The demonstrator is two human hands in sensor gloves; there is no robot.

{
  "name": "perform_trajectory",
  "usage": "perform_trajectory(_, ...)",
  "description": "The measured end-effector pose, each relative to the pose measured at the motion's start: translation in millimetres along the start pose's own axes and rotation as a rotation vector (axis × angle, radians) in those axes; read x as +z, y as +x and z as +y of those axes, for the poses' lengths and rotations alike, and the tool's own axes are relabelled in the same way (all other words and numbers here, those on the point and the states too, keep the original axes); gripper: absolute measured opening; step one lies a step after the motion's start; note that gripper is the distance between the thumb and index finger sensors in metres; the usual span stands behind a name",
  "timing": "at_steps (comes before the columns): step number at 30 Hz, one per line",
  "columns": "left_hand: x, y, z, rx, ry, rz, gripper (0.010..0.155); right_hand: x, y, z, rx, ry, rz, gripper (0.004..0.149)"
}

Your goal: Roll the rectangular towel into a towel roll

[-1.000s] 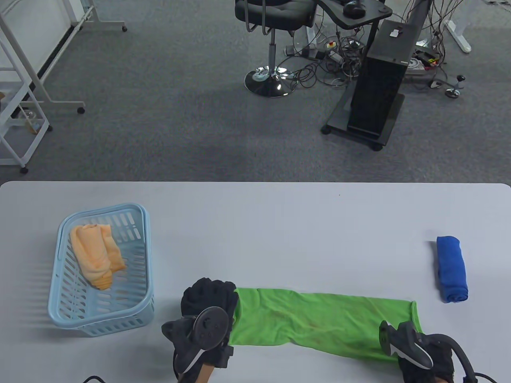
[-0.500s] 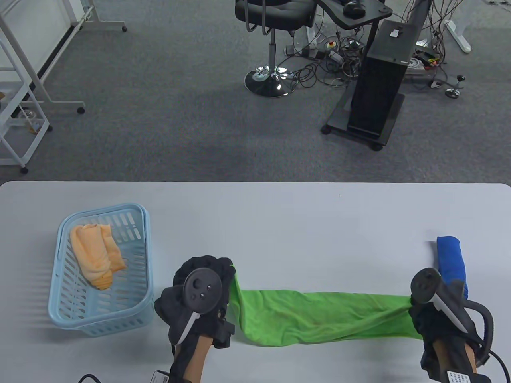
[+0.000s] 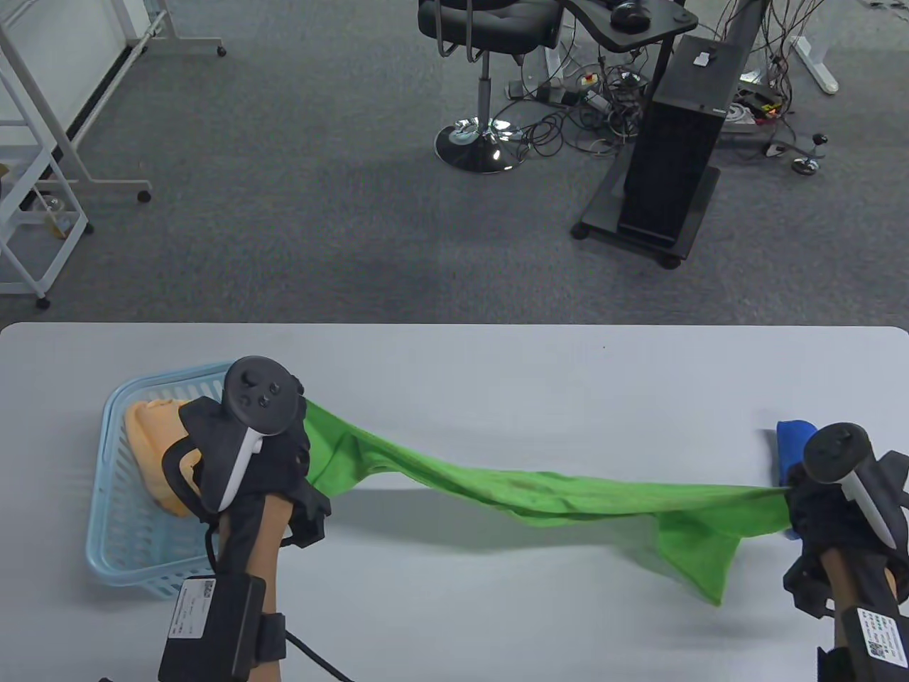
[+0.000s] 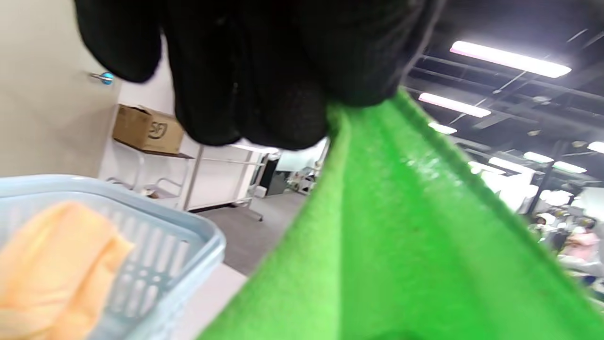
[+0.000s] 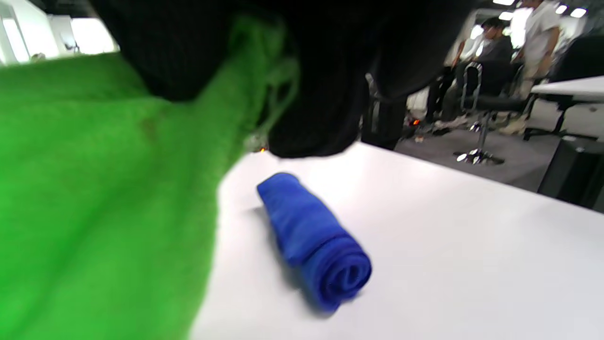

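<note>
A green towel (image 3: 540, 497) hangs stretched above the table (image 3: 497, 383), its ends gripped by the left hand (image 3: 277, 455) and right hand (image 3: 824, 511). Rolling appears unstarted; next it likely needs laying flat.

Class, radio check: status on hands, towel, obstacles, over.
Left hand and right hand each grip an end. Green towel stretched above table, unrolled. Blue roll by right hand, basket under left.

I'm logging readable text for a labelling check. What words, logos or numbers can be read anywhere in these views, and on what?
"SF": logo on the cardboard box, on a shelf in the left wrist view.
White label on the left wrist pack: too small to read.
White label on the right wrist strap: too small to read.
</note>
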State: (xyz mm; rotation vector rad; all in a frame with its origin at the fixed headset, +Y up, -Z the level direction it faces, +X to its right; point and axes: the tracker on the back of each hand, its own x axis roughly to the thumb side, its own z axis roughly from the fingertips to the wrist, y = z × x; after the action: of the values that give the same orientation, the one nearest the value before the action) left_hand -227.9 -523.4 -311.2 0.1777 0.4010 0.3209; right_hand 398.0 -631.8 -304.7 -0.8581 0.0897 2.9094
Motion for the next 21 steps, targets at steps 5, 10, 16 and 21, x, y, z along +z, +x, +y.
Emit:
perform_trajectory(5, -18.5, -33.3, 0.7, -0.063, 0.038, 0.113, 0.040, 0.0, -14.4, 2.2, 0.025, -0.027, 0.054, 0.043)
perform_trajectory(10, -27.1, -65.3, -4.4, -0.089, 0.000, 0.203, 0.040, 5.0, -8.1, -1.4, -0.005, -0.067, 0.068, 0.044)
perform_trajectory(16, -30.9, -48.9, -10.7, 0.021, -0.153, 0.185, 0.041, 5.6, 12.9, -2.7, -0.308, 0.217, 0.126, 0.044)
perform_trajectory(21, -42.8, -24.5, -18.4, 0.392, -0.296, 0.142, 0.041, 5.1, 28.0, -6.0, -0.713, 0.257, 0.088, 0.045)
